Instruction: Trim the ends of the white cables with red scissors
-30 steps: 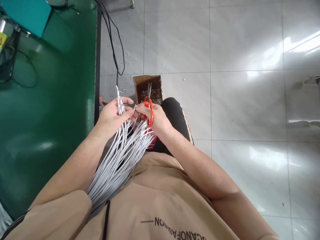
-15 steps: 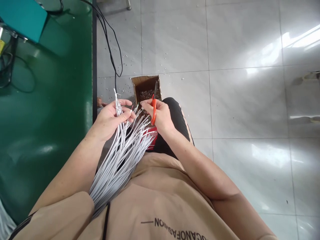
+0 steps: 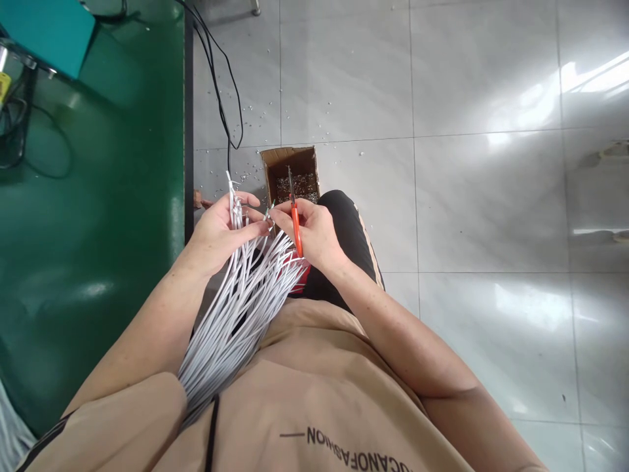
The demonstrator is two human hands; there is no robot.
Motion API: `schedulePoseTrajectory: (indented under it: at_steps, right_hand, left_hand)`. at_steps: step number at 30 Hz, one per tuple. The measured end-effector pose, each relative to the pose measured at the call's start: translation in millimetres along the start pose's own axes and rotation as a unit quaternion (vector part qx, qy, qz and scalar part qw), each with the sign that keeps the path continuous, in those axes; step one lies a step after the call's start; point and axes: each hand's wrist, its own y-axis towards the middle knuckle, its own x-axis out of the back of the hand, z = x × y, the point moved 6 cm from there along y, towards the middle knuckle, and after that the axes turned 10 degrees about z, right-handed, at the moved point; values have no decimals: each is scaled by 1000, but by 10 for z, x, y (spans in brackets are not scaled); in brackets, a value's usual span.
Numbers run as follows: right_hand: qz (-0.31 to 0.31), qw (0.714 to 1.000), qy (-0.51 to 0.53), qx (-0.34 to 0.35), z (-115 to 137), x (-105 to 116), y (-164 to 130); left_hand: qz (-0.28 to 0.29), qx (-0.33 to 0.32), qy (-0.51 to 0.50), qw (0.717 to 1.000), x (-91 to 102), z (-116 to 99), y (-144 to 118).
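Note:
A thick bundle of white cables [image 3: 230, 321] runs from my lap up between my hands. My left hand [image 3: 219, 229] grips a few of the cable ends upright, their tips poking above my fingers. My right hand [image 3: 314, 233] holds orange-handled scissors [image 3: 295, 223], blades pointing away from me, while its thumb and forefinger pinch a cable end next to my left fingertips. Just beyond my hands, a small open cardboard box [image 3: 293, 172] with dark cut scraps inside stands on the floor.
A green table [image 3: 93, 196] fills the left side, with a teal box [image 3: 46, 29] and dark wires at its far end. Black cords [image 3: 223, 98] hang off its edge onto the grey tiled floor [image 3: 466, 196], where small scraps lie scattered around the box.
My right hand has turned the scissors, blades swinging from tilted right back toward upright, and come closer to my left hand again. The left hand keeps its grip on the cable ends.

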Motion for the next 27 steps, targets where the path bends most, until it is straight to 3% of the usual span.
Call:
schedulePoseTrajectory:
  at_steps: [4, 8, 11, 18, 27]
  right_hand:
    - [-16, 986, -158, 42, 95, 29, -5]
    - [-16, 915, -391, 99, 67, 33, -69]
    - [-9, 873, -479, 91, -18, 25, -92]
    - [17, 830, -555, 55, -54, -27, -57]
    - [94, 822, -560, 39, -56, -39, -66]
  left_hand:
    - [2, 1, -17, 1000, -8, 3, -2]
    - [12, 9, -20, 1000, -3, 24, -10]
    - [16, 21, -25, 999, 10, 42, -15]
    - [30, 20, -24, 999, 2, 40, -17]
    - [15, 50, 12, 999, 13, 50, -19]
